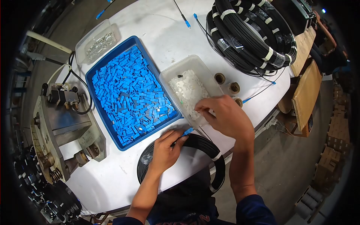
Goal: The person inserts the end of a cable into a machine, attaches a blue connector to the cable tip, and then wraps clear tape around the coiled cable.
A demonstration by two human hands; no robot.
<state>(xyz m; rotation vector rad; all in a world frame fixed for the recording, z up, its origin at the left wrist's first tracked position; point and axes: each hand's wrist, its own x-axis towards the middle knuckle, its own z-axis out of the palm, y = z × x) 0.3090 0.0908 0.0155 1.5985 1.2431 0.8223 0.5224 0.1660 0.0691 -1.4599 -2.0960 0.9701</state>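
Note:
My left hand (pixel 167 150) is closed around the end of a black cable, near its blue connector (pixel 188 131), which points up and right past the fingertips. Below that hand lies a coil of black cable (pixel 219 168), partly over the table's front edge. My right hand (pixel 227 116) is over the near right part of a translucent container (pixel 215 80) filled with small white pieces (pixel 187 84). Its thumb and fingers are pinched together; anything between them is too small to make out. Left of the container, a blue tray (pixel 112 132) holds many blue connector housings (pixel 129 93).
A metal fixture (pixel 69 127) with black tubing stands at left. Behind the tray sits a clear box (pixel 80 48) of small shiny parts. Large cable coils (pixel 240 41) occupy the far right, near several brown round pieces (pixel 234 88). Another person's arm (pixel 326 30) shows beyond.

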